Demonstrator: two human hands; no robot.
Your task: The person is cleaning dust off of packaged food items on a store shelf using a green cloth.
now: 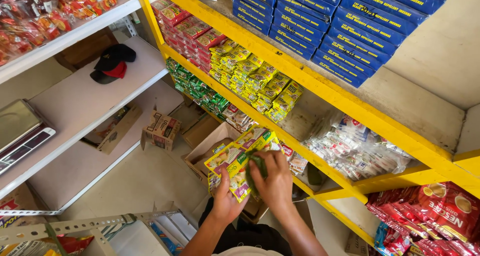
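Here, far left: white shelf unit (80, 103) with a weighing scale (20, 128) and a black-and-red cap (112, 62) on it, its edge running diagonally toward the floor. Bare floor (135, 181) between the white unit and the yellow rack leaves open room; a small printed carton (161, 131) sits there. Centre: left hand (225, 198) closed around the lower end of a strip of yellow-green sachets (237, 158), thumb on top. Right hand (272, 178) just beside it, fingers curled over the strip's upper part, gripping. Strip held above an open cardboard box (202, 153), close to the yellow shelf edge (305, 158). Right: stacked yellow sachets (260, 81), blue boxes (325, 21), clear-wrapped packets (355, 146), red packets (435, 216) crowd the rack.
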